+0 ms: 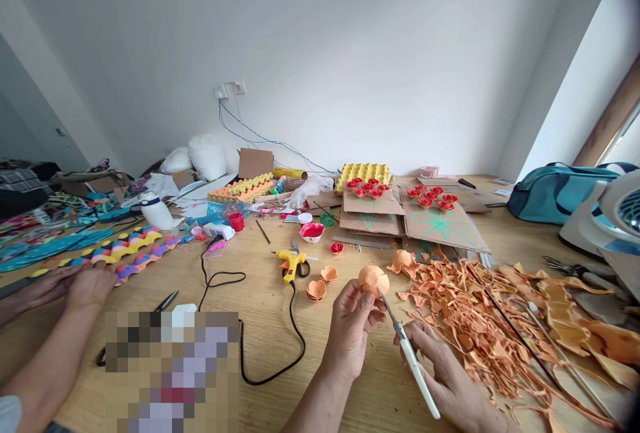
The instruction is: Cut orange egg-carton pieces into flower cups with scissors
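My left hand (350, 326) pinches an orange egg-carton cup (373, 280) with slits in its rim and holds it above the table. In my right hand (440, 366) is a pair of white-handled scissors (416, 373), gripped by the handle, with the metal blades pointing up at the cup's lower edge. Part of the right fingers is hidden behind the handle. Left of the cup lie trimmed orange cups (317, 290), some stacked. Beyond it sits another orange carton piece (403, 262). A heap of orange carton scraps (460, 313) spreads to the right.
A yellow glue gun (291, 264) and its black cord lie left of centre. Behind stand a red paint dish (312, 233) and cardboard sheets (445, 226) bearing red flowers. Another person's hands (90, 286) work on painted carton strips (145, 256) at left. A teal bag (555, 190) sits right.
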Tool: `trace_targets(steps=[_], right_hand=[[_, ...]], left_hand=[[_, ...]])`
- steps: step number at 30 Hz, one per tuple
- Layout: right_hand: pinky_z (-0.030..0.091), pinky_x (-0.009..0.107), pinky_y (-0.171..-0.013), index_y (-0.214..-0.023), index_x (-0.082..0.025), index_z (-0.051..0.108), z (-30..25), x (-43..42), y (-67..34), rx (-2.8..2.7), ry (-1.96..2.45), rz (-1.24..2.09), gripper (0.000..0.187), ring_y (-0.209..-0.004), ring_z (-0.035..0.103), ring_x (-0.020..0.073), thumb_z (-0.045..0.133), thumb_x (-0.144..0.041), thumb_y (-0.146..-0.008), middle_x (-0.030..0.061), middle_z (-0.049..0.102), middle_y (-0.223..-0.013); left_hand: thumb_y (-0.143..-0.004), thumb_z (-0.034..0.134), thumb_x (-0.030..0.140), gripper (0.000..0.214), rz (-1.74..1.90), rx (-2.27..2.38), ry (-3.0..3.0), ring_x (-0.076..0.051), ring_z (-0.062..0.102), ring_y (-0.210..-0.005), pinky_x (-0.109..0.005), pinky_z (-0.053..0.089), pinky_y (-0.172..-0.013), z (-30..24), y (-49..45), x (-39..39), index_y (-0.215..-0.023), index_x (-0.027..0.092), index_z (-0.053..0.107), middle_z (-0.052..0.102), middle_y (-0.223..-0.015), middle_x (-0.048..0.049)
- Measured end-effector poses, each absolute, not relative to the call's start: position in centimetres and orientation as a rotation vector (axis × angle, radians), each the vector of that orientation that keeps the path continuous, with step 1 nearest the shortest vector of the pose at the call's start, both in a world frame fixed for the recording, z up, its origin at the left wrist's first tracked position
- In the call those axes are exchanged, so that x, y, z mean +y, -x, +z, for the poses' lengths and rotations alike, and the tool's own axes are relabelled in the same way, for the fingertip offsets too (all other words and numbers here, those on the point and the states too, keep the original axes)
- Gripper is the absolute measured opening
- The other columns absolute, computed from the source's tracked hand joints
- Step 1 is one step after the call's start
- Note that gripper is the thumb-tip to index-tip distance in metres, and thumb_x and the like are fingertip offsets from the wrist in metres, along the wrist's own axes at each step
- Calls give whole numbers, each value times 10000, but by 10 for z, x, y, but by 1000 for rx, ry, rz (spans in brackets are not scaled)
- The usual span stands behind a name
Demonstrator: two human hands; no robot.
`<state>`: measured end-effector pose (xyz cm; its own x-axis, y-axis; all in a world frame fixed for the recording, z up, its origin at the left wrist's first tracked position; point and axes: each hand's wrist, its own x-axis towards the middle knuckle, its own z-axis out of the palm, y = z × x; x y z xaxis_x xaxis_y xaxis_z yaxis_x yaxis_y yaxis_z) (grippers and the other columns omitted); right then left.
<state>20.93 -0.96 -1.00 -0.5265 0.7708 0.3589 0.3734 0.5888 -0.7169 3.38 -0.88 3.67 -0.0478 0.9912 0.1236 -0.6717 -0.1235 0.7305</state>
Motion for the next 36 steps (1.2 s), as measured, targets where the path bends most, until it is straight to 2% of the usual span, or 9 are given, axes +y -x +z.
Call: trace_targets(steps=[9,22,36], right_hand=[[502,357,-801,-771,-221,498,-10,-10,-210,-2135,899,753,315,-840,530,225,430,-454,-972,46,541,-814],[515,361,-760,-744,-228,483,-1,-13,-205,-2131,896,759,333,-791,539,222,423,-468,-968,44,543,-780],[491,374,-777,-787,-227,468,-10,-13,-206,-2143,911,806,291,-823,513,219,395,-423,-990,54,561,-856]], left_hand=[[-780,785,325,228,1563,560,-753,-90,568,-674,-204,475,-607,33,-34,-7,-867,155,660,626,-787,-11],[-702,836,376,303,1536,580,-711,-97,550,-641,-210,472,-584,39,-37,-11,-796,150,656,605,-734,-5],[-719,828,371,295,1526,558,-688,-87,529,-636,-203,478,-575,40,-37,-11,-795,145,653,585,-728,-1]])
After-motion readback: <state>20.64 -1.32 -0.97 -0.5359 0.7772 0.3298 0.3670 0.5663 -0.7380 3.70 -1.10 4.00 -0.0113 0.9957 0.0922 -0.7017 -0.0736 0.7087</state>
